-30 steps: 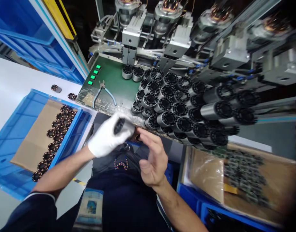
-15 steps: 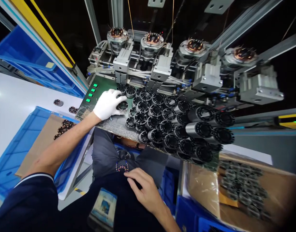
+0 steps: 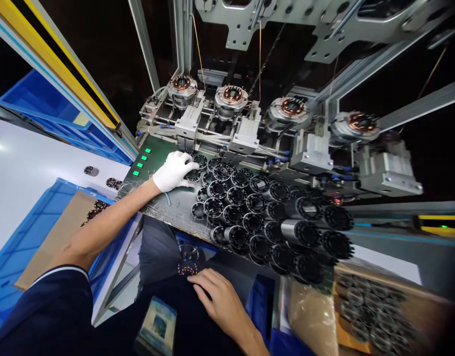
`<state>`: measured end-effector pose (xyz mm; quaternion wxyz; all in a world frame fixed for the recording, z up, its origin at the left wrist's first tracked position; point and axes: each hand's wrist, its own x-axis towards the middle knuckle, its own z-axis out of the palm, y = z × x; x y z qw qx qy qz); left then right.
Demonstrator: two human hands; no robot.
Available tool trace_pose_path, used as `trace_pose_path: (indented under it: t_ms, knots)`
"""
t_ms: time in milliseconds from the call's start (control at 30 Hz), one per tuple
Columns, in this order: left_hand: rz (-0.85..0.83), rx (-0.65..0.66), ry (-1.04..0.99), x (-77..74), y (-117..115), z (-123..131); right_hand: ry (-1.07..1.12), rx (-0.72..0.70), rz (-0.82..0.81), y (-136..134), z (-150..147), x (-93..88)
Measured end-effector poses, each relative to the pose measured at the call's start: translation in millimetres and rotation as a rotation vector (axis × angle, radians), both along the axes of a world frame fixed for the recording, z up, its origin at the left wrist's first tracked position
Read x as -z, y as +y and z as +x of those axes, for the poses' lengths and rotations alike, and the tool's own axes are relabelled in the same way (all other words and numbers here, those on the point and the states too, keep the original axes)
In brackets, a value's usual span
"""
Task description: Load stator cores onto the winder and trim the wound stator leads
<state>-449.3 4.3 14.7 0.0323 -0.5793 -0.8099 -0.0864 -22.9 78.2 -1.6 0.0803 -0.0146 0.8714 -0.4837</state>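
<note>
In a white glove, my left hand (image 3: 175, 171) is at the left end of the rows on the green bench, its fingers curled around a black-ended stator core (image 3: 193, 175). Right beside it stand several more upright stator cores (image 3: 217, 189), packed close together, with some stacked in layers toward the right. My bare right hand (image 3: 216, 291) rests over my lap, palm down and fingers stretched out, holding nothing. Close to its fingertips is a small dark ring with coloured dots (image 3: 187, 268); whether they touch, I cannot tell.
Behind the rows stands a winding machine with copper-wound stators (image 3: 233, 93) in its holders and thin wires above. Green lit buttons (image 3: 142, 164) are at the bench's left. A blue tray (image 3: 45, 212) with cardboard lies left; a carton of metal cores (image 3: 372, 306) sits lower right.
My view has tilted up, showing more of the machine's upper plates. My left hand has shifted the stator core closer to the rows. My right hand stays over my lap.
</note>
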Motion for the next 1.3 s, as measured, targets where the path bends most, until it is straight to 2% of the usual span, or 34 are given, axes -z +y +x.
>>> trace_pose_path:
  t_ms: [433, 567, 667, 767, 867, 933, 1033, 1100, 1200, 1300]
  knots:
    - [0.024, -0.091, -0.081, -8.1, 15, 20, -0.107, -0.136, 0.133, 7, -31, 2.7]
    - [0.058, -0.148, -0.121, -22.0, 14, 20, -0.110, -0.164, 0.165, 4, -34, -3.7]
    - [0.130, -0.322, -0.115, -41.6, -17, 26, -0.110, -0.155, 0.177, 2, -28, -8.8]
    - [0.180, -0.623, -0.095, -53.1, -74, 51, -0.111, -0.105, 0.181, 4, -15, -9.1]
    - [0.118, -0.885, -0.121, -44.8, -125, 86, -0.108, -0.063, 0.171, 7, -5, -3.9]
    - [0.056, -0.972, -0.159, -32.7, -142, 102, -0.098, -0.067, 0.161, 8, -3, -0.7]
    - [0.020, -1.054, -0.225, -22.0, -146, 106, -0.058, -0.107, 0.129, 7, -9, -4.1]
    - [0.039, -1.091, -0.285, -27.0, -146, 101, -0.010, -0.121, 0.081, 5, -15, -14.2]
    - [0.126, -1.033, -0.392, -51.1, -150, 110, 0.094, -0.059, -0.044, 2, -21, -37.1]
    - [0.216, -0.831, -0.515, -78.3, -149, 156, 0.212, 0.182, -0.180, -5, -22, -55.6]
